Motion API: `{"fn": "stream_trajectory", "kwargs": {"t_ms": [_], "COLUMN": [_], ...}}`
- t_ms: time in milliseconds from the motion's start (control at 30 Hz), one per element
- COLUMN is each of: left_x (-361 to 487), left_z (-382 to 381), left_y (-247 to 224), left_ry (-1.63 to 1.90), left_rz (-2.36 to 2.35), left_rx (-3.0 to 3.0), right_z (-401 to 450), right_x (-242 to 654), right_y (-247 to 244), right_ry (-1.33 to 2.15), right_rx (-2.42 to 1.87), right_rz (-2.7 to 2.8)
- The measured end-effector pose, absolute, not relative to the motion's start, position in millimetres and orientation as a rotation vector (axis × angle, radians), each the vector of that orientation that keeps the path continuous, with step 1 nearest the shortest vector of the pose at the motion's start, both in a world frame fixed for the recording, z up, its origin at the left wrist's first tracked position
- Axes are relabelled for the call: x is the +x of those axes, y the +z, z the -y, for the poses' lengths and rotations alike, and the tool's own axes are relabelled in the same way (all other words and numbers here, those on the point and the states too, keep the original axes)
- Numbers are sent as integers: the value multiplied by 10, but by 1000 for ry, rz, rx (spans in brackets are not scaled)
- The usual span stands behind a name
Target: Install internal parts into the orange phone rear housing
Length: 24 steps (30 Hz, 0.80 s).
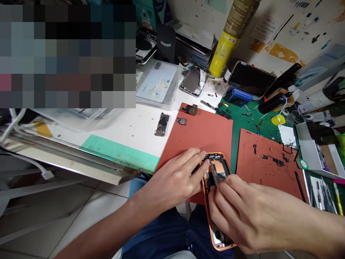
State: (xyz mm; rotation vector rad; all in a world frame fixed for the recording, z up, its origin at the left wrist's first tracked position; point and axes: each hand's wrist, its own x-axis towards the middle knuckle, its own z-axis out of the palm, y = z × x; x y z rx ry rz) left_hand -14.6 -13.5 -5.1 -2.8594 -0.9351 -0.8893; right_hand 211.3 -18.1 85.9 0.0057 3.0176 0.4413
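An orange phone frame, its back housing bare inside, is held tilted at the near edge of the red mat. My left hand grips its upper left edge, with thumb and index finger pressed near the top corner. My right hand lies over the lower right part of the frame, its fingers closed on a slim ridged metal tool. That tool points up toward the top left corner inside the frame. Its tip is close to my left fingertips, and what it touches there cannot be made out.
On the red mat lie a camera module and a small metal part. A logic board rests to the left. Small parts lie on the second red mat. Behind stand a propped phone and a yellow spray can.
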Motion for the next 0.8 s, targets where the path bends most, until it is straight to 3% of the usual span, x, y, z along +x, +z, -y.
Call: {"fn": "stream_trajectory", "kwargs": {"t_ms": [800], "left_x": [-134], "left_z": [137], "left_y": [-52], "left_ry": [-865], "left_rz": [958], "left_rx": [-2848], "right_z": [248], "right_x": [2141], "right_y": [845], "right_ry": [507], "right_rx": [137], "right_rz": [-3012]}}
